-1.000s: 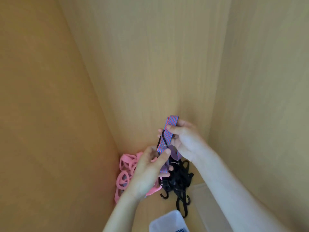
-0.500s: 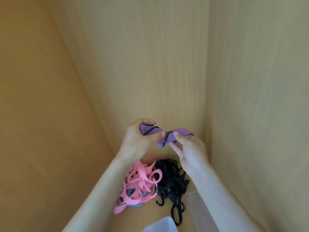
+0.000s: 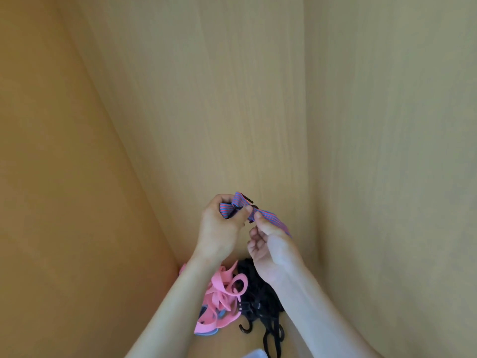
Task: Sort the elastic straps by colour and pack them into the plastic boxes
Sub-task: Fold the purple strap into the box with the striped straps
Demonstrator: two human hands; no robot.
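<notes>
Blue-and-red striped flat elastic strap (image 3: 240, 200) is held in the air in front of the pale wooden panel (image 3: 258, 99), above the heaps on the wooden floor. Left hand (image 3: 222, 226) is closed round the bunched, folded end of it, thumb pressing on top. Right hand (image 3: 271, 246) pinches the free length just beside it between thumb and forefinger, with the other fingers loosely curled and holding nothing. A dark fitting shows at the fold; hook or buckle, cannot tell. Judgement on handling: light, limp woven band that drapes and twists and will spring back if stretched; not fragile, and the weave gives enough friction for a light pinch. Best taken at the folded bundle, so the loops stay together and the fitting is trapped inside the fold rather than swinging loose. Below, a heap of pink flat elastic straps (image 3: 224, 293) lies touching a tangle of black elastic straps with hooks (image 3: 260, 301); hooks are likely to snag neighbours when lifted. A pale corner at the bottom edge, possibly a translucent plastic box (image 3: 255, 353), is too cropped to confirm.
</notes>
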